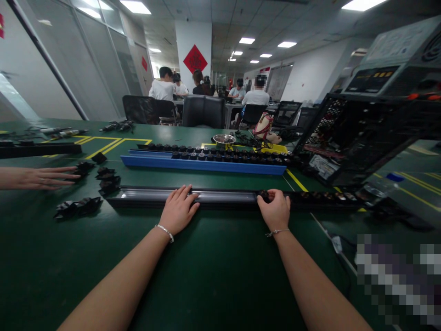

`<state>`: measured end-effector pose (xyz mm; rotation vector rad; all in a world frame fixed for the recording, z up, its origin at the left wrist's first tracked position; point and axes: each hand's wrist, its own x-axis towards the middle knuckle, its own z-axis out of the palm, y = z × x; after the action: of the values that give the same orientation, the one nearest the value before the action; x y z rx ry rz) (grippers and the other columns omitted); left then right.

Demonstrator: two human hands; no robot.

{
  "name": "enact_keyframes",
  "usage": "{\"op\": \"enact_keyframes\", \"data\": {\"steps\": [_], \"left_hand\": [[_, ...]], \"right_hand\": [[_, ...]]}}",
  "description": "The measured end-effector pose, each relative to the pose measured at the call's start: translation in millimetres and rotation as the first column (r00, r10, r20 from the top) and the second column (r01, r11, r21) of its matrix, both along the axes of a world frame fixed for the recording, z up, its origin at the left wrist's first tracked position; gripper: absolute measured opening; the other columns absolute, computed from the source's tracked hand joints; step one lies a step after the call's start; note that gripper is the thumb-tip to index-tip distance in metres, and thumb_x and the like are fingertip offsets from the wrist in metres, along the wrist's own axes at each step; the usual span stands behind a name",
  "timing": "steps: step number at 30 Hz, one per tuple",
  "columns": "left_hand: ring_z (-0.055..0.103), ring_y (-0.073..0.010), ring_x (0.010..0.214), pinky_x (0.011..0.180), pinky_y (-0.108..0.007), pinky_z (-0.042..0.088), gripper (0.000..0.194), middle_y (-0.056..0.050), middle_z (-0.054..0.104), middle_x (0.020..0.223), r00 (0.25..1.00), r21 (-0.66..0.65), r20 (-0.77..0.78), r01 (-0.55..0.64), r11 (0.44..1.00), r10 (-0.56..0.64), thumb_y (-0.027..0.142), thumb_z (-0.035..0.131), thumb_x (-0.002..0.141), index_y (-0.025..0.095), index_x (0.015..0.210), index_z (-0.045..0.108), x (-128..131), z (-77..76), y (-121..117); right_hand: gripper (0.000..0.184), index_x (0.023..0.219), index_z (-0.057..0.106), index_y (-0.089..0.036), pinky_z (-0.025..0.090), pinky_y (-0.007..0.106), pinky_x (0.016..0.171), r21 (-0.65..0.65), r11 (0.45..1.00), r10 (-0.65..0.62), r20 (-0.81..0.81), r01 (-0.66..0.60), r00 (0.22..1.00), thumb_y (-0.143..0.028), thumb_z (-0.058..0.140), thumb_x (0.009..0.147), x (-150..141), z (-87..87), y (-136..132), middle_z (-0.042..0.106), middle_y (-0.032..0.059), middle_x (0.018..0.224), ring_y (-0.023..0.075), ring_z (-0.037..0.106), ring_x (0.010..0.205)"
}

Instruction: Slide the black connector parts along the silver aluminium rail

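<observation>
A long black channel (227, 197) lies crosswise on the green table in front of me. My left hand (177, 209) rests on its near edge and top, fingers stretched out and holding nothing. Farther right, my right hand (275, 209) pinches a small black part (263, 193) at the channel; the fingers partly hide it. To the right of that hand, a row of similar black parts (327, 196) sits in the channel. Loose black parts (109, 179) lie beyond its left end, with further black pieces (77, 207) nearer me.
Behind lies a blue channel (203, 165) with rows of black parts, and a metal bowl (224, 139). At left, another person's hand (44, 178) reaches toward loose parts. An open computer case (330, 138) stands at right, near a cable (336, 243). People sit farther back.
</observation>
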<state>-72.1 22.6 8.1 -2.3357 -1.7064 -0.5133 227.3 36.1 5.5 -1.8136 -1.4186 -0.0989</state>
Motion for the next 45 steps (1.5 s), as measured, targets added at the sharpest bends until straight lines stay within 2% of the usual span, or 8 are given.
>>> {"op": "enact_keyframes", "data": {"steps": [5, 11, 17, 21, 45], "left_hand": [[0.037, -0.0245, 0.130, 0.106, -0.045, 0.031, 0.037, -0.008, 0.045, 0.139, 1.000, 0.002, -0.001, 0.002, 1.000, -0.002, 0.041, 0.039, 0.089, 0.025, 0.115, 0.060, -0.7, -0.6, 0.4], [0.038, -0.0251, 0.130, 0.106, -0.045, 0.031, 0.037, -0.008, 0.045, 0.139, 1.000, 0.006, 0.003, 0.001, 1.000, -0.001, 0.041, 0.039, 0.089, 0.025, 0.115, 0.060, -0.4, -1.4, 0.6], [0.038, -0.0247, 0.130, 0.107, -0.044, 0.030, 0.037, -0.008, 0.045, 0.139, 1.000, 0.003, 0.008, 0.003, 1.000, -0.003, 0.041, 0.039, 0.089, 0.025, 0.115, 0.060, -0.2, -0.4, -0.1], [0.038, -0.0245, 0.130, 0.107, -0.044, 0.030, 0.037, -0.008, 0.046, 0.139, 1.000, -0.001, 0.001, 0.000, 1.000, 0.000, 0.041, 0.039, 0.089, 0.026, 0.115, 0.060, -0.1, 0.4, -0.2], [0.038, -0.0246, 0.130, 0.107, -0.044, 0.030, 0.037, -0.008, 0.046, 0.138, 1.000, -0.007, 0.004, -0.002, 1.000, 0.002, 0.041, 0.040, 0.088, 0.025, 0.114, 0.060, -0.1, 1.2, -0.3]], "right_hand": [[0.029, 0.089, 0.052, -0.018, 0.024, 0.048, 0.102, 0.011, 0.997, 0.075, 0.032, -0.076, 0.997, -0.041, 0.056, 0.072, -4.9, -0.6, -0.6, 0.064, 0.0062, 0.085, 0.0217, 0.058, 0.081], [0.029, 0.091, 0.054, -0.017, 0.025, 0.046, 0.102, -0.014, 0.994, 0.105, 0.024, -0.104, 0.994, -0.041, 0.055, 0.074, -7.8, 3.1, -2.8, 0.065, 0.0075, 0.088, 0.0210, 0.059, 0.083], [0.037, 0.093, 0.055, -0.015, 0.022, 0.051, 0.102, -0.074, 0.997, 0.019, 0.104, -0.012, 0.994, -0.046, 0.055, 0.073, -9.0, 4.8, -4.5, 0.065, 0.0110, 0.093, 0.0265, 0.056, 0.094], [0.039, 0.091, 0.057, -0.015, 0.021, 0.053, 0.102, -0.130, 0.991, 0.027, 0.152, -0.007, 0.988, -0.050, 0.052, 0.074, -9.1, 5.2, -5.0, 0.064, 0.0118, 0.092, 0.0280, 0.055, 0.096], [0.031, 0.088, 0.060, -0.017, 0.019, 0.058, 0.102, -0.091, 0.992, 0.097, 0.142, -0.084, 0.985, -0.043, 0.050, 0.075, -12.4, 5.0, -7.1, 0.065, 0.0105, 0.092, 0.0277, 0.053, 0.098]]}}
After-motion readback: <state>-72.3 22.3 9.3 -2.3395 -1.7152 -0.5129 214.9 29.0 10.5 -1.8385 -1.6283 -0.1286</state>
